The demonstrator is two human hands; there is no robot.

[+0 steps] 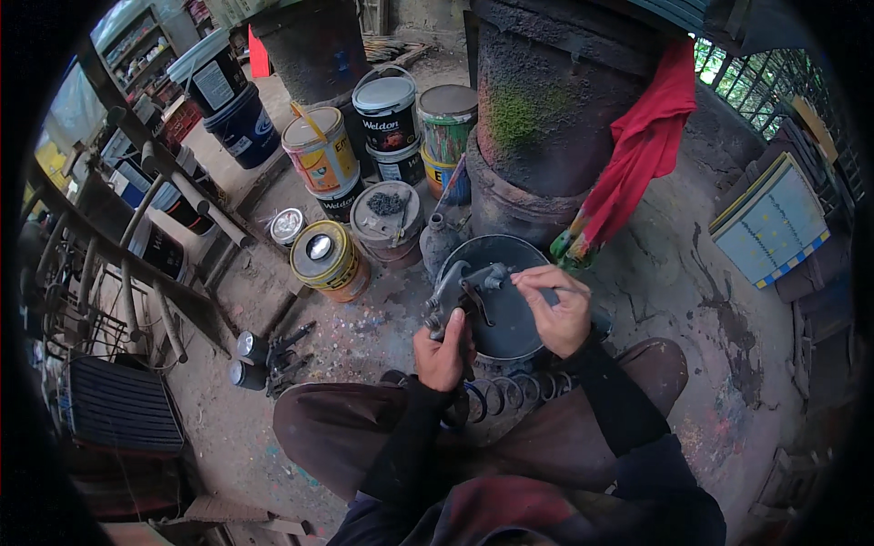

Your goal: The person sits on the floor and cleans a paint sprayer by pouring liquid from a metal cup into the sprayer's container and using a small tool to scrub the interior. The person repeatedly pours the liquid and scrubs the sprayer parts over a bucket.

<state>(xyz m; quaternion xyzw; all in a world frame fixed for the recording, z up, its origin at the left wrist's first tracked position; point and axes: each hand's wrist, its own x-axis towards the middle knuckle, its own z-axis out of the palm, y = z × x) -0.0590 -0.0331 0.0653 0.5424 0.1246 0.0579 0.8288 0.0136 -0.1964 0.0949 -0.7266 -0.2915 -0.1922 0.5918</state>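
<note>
My left hand (441, 353) is closed round the handle of a metal spray gun (450, 284), with its thumb up along the grip. The gun is tilted over a round dark basin (521, 338) between my knees, its nozzle end toward my right hand. My right hand (559, 314) pinches thumb and fingers together beside that end; a thin dark stick-like piece seems to lie in the fingers, too small to name. A coiled hose (510, 397) runs below the basin across my lap. A grey bottle-shaped container (440, 242) stands against the basin's far left side.
Several paint buckets stand ahead to the left, including a yellow one (330, 261) and a grey-topped one (387, 214). A large crusted drum (546, 118) rises behind the basin, a red cloth (645, 136) hanging beside it. Small cans (248, 373) sit left of my knee.
</note>
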